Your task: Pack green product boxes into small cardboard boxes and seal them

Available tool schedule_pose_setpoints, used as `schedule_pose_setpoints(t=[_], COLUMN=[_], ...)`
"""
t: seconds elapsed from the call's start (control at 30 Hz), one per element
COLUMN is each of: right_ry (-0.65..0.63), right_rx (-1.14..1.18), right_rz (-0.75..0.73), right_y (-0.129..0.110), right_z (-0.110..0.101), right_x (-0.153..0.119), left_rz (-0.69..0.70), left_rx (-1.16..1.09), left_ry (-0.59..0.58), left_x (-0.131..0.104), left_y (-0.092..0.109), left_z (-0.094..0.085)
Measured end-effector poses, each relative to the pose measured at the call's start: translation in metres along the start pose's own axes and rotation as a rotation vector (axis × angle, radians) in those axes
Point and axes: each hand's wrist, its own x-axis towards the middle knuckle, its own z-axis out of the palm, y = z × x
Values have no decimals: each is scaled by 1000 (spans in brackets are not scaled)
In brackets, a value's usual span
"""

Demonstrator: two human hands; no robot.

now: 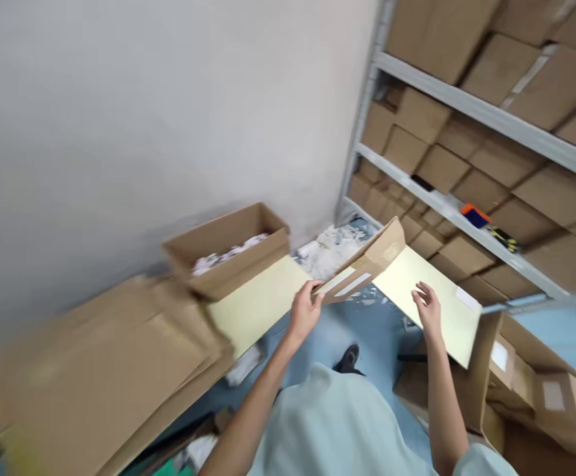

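Note:
My left hand (305, 311) is closed on the near edge of a folded piece of cardboard (351, 277) that has white strips on its side. The cardboard is tilted and its far end reaches toward the shelf. Over a pale yellow board (451, 324) is my right hand (427, 307), its fingers slightly bent and apart, with nothing visible in them. A small white label (467, 299) lies at that board's far edge. Left of my left hand runs another pale yellow surface (263, 297).
An open carton (241, 271) with crumpled white pieces stands by the wall. Flattened cardboard (119, 363) is stacked at left. At lower right an open box (486, 370) holds smaller boxes. A metal shelf (466, 106) full of cartons stands at right; white scraps (335, 251) litter the corner.

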Motion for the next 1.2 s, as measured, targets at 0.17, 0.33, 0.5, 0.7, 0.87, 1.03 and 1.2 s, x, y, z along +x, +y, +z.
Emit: schedule_pose_setpoints(t=[0.17,0.33,0.5,0.7,0.87,1.03,1.2], right_ry=[120,181,237,364,383,429,574], right_rx=[35,22,33,-25,-70,-78,-123], right_rz=[-5,26,121,239,382,484,590], right_y=[23,49,85,126,135,134,133], right_z=[-76,-147,-181,-179,-165,-149,-132], right_x=[70,118,140,146,142,144,152], left_rz=[197,316,435,545,512,440,256], left_rx=[147,213,277,282,228,138,112], left_ry=[-159,-378,-605,-803,-916,-888,-759], left_x=[78,127,169,225,263,280,281], left_y=[33,77,101,92,76,54,36], left_z=[117,222,294,372,427,452,452])
